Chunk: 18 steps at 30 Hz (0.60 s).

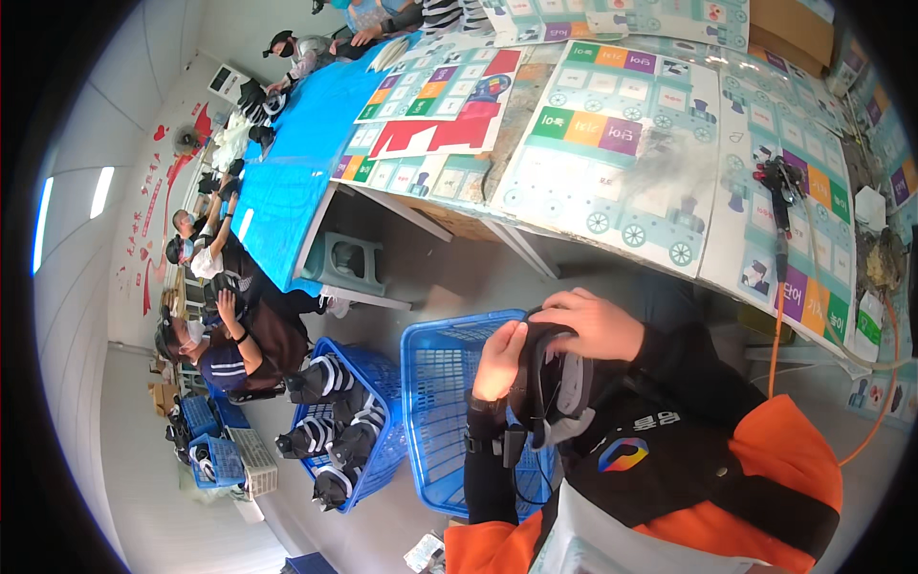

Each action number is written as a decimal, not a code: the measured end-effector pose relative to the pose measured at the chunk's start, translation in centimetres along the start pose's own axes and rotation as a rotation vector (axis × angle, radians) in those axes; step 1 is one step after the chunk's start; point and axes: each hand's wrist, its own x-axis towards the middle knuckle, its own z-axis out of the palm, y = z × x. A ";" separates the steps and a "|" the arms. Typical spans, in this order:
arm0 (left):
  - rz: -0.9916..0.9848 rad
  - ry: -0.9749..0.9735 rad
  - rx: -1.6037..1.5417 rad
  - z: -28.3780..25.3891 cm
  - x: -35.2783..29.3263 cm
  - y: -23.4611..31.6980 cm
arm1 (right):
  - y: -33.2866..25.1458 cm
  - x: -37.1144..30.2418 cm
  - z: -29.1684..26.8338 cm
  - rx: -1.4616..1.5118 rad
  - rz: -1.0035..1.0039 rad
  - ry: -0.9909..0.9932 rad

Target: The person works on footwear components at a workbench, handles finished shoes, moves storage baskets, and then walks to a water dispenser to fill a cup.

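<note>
In the head view, the left hand (499, 362) holds a black cloth piece (537, 368) by its left edge, with the thumb and fingers pinched together. The right hand (595, 325) is bent over the far edge of the same piece, its fingers curled onto the black cloth. The piece is held up between the two hands, close in front of the person's black apron (636, 454), with a grey band (574, 387) showing on its right side. What exact kind of article it is, I cannot tell.

Just left of the left forearm stands a blue basket (419, 430), partly hidden by that arm. Farther left is a second basket (384, 471), also blue and filled with black pieces (352, 442) that have grey and white stripes.

On the far side is a table (521, 124) laid with colourful printed sheets (612, 143). Toward its right end rests a dark hand tool (779, 196), and an orange hose (775, 335) hangs over the near edge. A blue cover (320, 115) spreads over the table surface to the far left, with a grey-green stool (349, 263) below. A masked co-worker (225, 359) sits at the left, and more people are farther off along the blue cover.
</note>
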 end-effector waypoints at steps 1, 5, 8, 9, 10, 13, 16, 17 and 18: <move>0.004 -0.010 0.002 0.0 -0.3 1.1 | -0.3 0.1 -0.2 -0.093 0.061 -0.030; 0.379 0.110 0.453 -1.2 -4.6 7.9 | -0.4 1.8 -3.5 -0.165 0.183 0.294; 0.330 0.175 0.346 -4.4 -9.3 9.3 | -0.4 2.8 -6.4 0.001 0.299 0.566; 0.338 0.180 0.266 -4.0 -9.9 10.2 | 0.1 2.9 -6.9 -0.004 0.310 0.665; 0.363 0.154 0.239 -3.5 -9.8 11.3 | 0.6 3.1 -7.1 0.076 0.359 0.741; 0.476 0.269 0.082 -0.9 -7.9 14.7 | 0.4 4.2 -6.4 0.229 0.343 0.860; 0.714 0.294 0.131 1.4 -3.7 19.9 | 0.6 4.3 -6.1 0.219 0.274 0.935; 0.742 0.309 0.177 1.4 -2.7 21.3 | 0.3 4.6 -6.2 0.194 0.241 0.970; 0.752 0.337 0.289 1.3 -1.6 22.2 | 0.5 4.8 -6.1 0.191 0.240 0.979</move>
